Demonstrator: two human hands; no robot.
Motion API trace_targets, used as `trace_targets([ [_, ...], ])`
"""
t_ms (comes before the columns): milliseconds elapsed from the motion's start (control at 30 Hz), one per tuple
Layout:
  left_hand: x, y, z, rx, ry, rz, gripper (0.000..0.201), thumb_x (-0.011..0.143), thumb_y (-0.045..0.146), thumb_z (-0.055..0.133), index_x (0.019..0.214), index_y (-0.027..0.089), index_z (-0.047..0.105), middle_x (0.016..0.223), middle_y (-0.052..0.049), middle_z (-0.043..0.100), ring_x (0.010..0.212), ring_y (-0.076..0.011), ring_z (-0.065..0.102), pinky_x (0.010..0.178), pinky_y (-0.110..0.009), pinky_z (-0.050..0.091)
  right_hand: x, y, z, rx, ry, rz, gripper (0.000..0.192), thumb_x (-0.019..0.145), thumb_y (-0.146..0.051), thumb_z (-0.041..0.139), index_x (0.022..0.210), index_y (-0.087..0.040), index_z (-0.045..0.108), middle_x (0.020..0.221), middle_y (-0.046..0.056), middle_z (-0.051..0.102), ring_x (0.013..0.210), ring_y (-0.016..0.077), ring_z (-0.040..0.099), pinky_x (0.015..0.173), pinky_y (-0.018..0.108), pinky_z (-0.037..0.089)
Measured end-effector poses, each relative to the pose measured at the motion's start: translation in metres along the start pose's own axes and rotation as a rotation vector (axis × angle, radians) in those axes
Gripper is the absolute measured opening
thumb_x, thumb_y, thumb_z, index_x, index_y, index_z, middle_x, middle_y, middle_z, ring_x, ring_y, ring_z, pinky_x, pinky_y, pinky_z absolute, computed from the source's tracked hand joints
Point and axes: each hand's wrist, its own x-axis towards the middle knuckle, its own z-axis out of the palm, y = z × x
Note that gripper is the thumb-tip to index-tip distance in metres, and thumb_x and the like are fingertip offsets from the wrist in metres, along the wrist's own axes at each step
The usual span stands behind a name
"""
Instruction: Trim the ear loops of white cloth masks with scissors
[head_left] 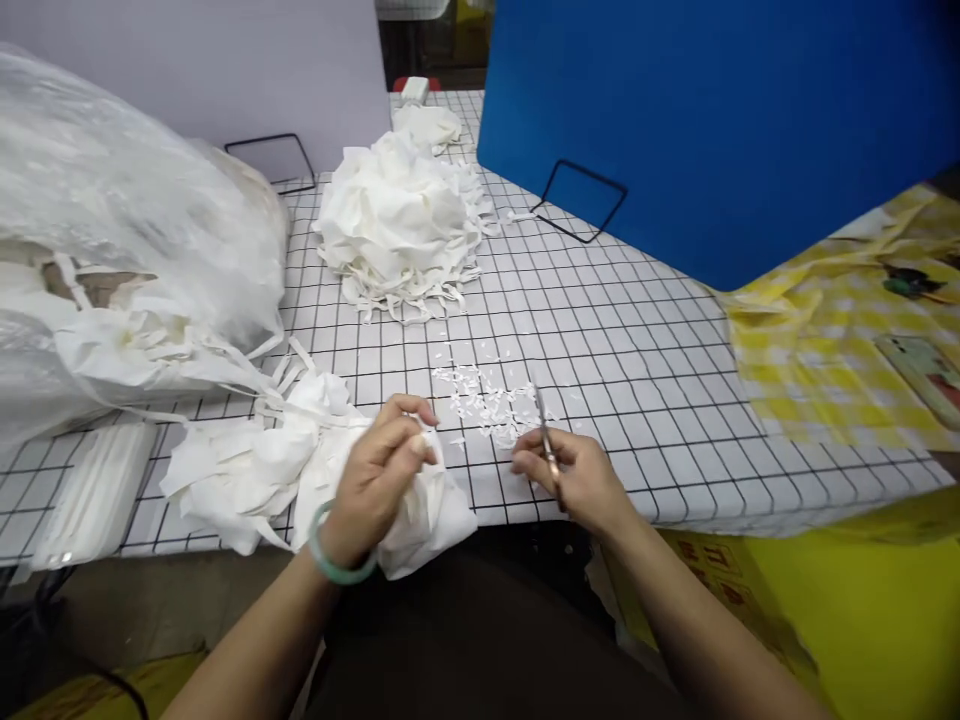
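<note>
Along the left side, one translucent plastic bag bulges over the grid-patterned tablecloth. White fabric pieces, too overlapped to count, run right from it and overhang the near edge beneath the left hand. One green bangle rings that wrist; the fingers curl, and whether they pinch anything I cannot tell. Farther off, one white fabric pile sits between two black wire frames. Scattered white snippets, too many to count, lie between pile and near edge. The right hand grips one slim metal tool beside them. Rightward, open gridded cloth reaches one blue board and one yellow checked cloth bearing one phone. Lower right, below the edge, reddish characters are too partial to read.
</note>
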Motion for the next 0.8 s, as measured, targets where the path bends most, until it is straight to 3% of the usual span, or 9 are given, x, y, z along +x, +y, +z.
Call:
trace_targets([
  [100,-0.03,0.019,-0.057,0.016,0.221,0.007,0.027,0.095,0.031,0.055,0.071,0.021,0.062,0.102,-0.01,0.062,0.105,-0.0285,0.056,0.09,-0.041,0.049,-0.005,-0.001,0.003,-0.11,-0.014,-0.148,0.043,0.076,-0.056,0.077,0.102,-0.022,0.07,0.103,0.011,0.074,0.098,0.0305,0.069,0.086,0.046,0.056],
  [200,-0.065,0.023,-0.091,0.27,0.269,-0.052,0.025,0.093,0.031,0.058,0.071,0.019,0.063,0.11,-0.01,0.063,0.108,-0.0278,0.057,0.091,-0.037,0.05,-0.012,-0.001,0.038,-0.174,-0.096,-0.344,0.041,0.069,-0.043,0.086,0.101,-0.024,0.069,0.105,0.011,0.073,0.102,0.0334,0.067,0.09,0.05,0.055],
  [300,-0.087,0.015,-0.09,0.375,0.185,-0.194,0.025,0.095,0.033,0.058,0.076,0.018,0.065,0.106,-0.01,0.064,0.085,-0.0206,0.061,0.071,-0.029,0.054,-0.018,0.002,0.084,-0.086,-0.2,-0.467,0.015,0.077,-0.028,0.076,0.085,-0.024,0.064,0.097,0.01,0.072,0.098,0.0317,0.067,0.085,0.046,0.056],
  [400,-0.084,0.017,-0.076,0.145,0.135,-0.273,0.026,0.099,0.036,0.053,0.088,0.018,0.068,0.112,-0.011,0.063,0.07,-0.0138,0.061,0.062,-0.027,0.058,-0.013,-0.008,0.104,0.031,-0.262,-0.338,0.008,0.083,-0.024,0.064,0.078,-0.022,0.059,0.079,0.005,0.066,0.075,0.0229,0.063,0.069,0.037,0.054],
  [467,-0.063,0.027,-0.072,-0.027,0.151,-0.247,0.026,0.101,0.037,0.051,0.098,0.019,0.07,0.118,-0.011,0.063,0.08,-0.0164,0.067,0.068,-0.029,0.062,0.002,-0.03,0.095,0.177,-0.253,-0.247,0.013,0.083,-0.03,0.067,0.079,-0.022,0.058,0.08,0.003,0.063,0.068,0.0179,0.058,0.061,0.031,0.051],
  [533,-0.022,0.039,-0.072,-0.1,0.164,-0.141,0.026,0.101,0.038,0.051,0.104,0.021,0.07,0.116,-0.011,0.064,0.092,-0.0202,0.068,0.074,-0.031,0.063,0.03,-0.066,0.075,0.31,-0.196,-0.255,0.018,0.081,-0.033,0.071,0.081,-0.022,0.058,0.086,0.003,0.064,0.07,0.0163,0.058,0.061,0.029,0.05],
  [700,0.136,0.068,-0.082,-0.103,0.262,0.211,0.023,0.102,0.036,0.05,0.096,0.022,0.066,0.098,-0.008,0.067,0.094,-0.0193,0.065,0.086,-0.036,0.06,0.139,-0.192,0.018,0.292,0.208,-0.596,0.013,0.08,-0.023,0.072,0.082,-0.022,0.059,0.077,-0.001,0.058,0.069,0.0142,0.053,0.063,0.028,0.045],
  [733,0.162,0.07,-0.081,-0.057,0.312,0.232,0.02,0.101,0.031,0.052,0.09,0.02,0.065,0.099,-0.009,0.066,0.1,-0.0209,0.065,0.091,-0.039,0.058,0.159,-0.211,0.011,0.249,0.254,-0.635,0.011,0.081,-0.022,0.071,0.083,-0.021,0.059,0.076,-0.001,0.058,0.069,0.0141,0.053,0.063,0.029,0.045],
  [800,0.191,0.065,-0.075,0.082,0.551,0.274,0.007,0.096,0.022,0.062,0.092,0.018,0.066,0.12,-0.012,0.063,0.124,-0.0255,0.056,0.11,-0.046,0.047,0.188,-0.23,0.003,0.188,0.347,-0.629,0.011,0.082,-0.022,0.07,0.084,-0.02,0.06,0.079,0.0,0.059,0.069,0.014,0.055,0.065,0.03,0.045],
])
